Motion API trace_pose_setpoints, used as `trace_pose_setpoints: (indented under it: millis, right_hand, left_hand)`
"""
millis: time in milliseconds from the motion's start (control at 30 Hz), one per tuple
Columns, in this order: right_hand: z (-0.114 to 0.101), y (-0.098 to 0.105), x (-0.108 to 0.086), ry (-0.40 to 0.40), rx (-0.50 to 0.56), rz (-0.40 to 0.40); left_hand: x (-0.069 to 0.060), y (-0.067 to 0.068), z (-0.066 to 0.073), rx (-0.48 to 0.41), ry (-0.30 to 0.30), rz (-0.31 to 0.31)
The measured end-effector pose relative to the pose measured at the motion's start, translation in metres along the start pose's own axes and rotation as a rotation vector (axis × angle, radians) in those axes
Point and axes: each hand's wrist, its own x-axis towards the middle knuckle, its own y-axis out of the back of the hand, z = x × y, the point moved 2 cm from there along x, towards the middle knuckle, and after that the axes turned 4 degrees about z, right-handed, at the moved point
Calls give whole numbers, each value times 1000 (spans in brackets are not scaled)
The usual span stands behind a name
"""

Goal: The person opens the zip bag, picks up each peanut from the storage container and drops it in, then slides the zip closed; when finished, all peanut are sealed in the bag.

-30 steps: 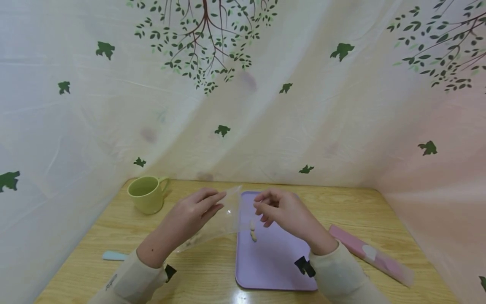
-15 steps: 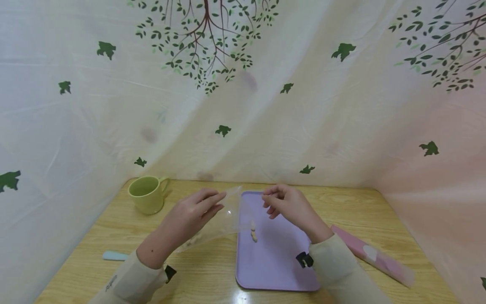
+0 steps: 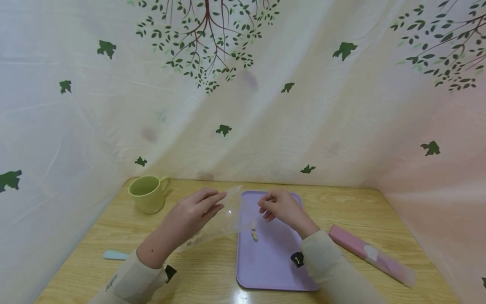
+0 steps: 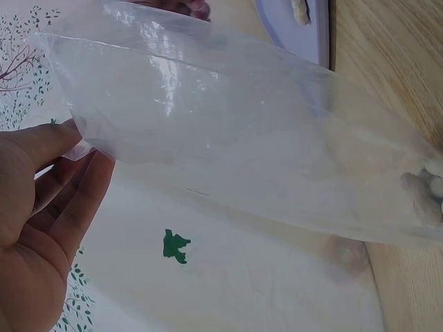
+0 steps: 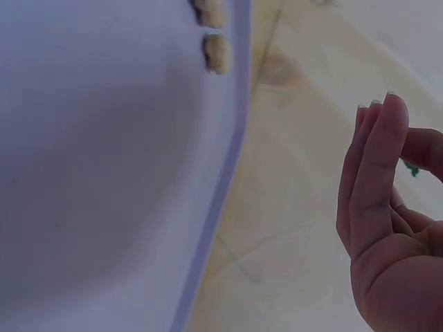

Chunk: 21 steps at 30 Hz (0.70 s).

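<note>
My left hand (image 3: 193, 209) pinches the upper edge of a clear plastic bag (image 4: 208, 124) between thumb and fingertips. Inside the bag's low end lie several peanuts in their shells (image 4: 421, 197). Over the purple tray (image 3: 271, 264) is my right hand (image 3: 284, 210), its fingers (image 5: 374, 180) bent slightly with the thumb close behind them. Nothing shows in its grasp, though the space between thumb and index finger is partly hidden. Unshelled peanuts (image 3: 254, 235) lie in a short row near the tray's left side, and part of that row shows in the right wrist view.
A green mug (image 3: 147, 194) stands at the table's back left. The light blue handle (image 3: 115, 255) of something sticks out beside my left sleeve, the rest hidden. Right of the tray lies a long pink packet (image 3: 372, 255). A printed cloth (image 3: 243, 139) hangs behind the wooden table.
My right hand moved right, away from the bag, then a little back left and lower over the tray. The left hand and the bag have stayed in place.
</note>
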Motion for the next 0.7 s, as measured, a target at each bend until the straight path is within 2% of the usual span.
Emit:
trace_pose_setpoints:
  millis: [367, 700]
  right_hand:
    - [21, -18, 15, -68, -187, -68]
    - [31, -32, 23, -97, -290, -135]
  left_hand:
    - [0, 1, 2, -1, 6, -10]
    - [0, 1, 2, 5, 3, -4]
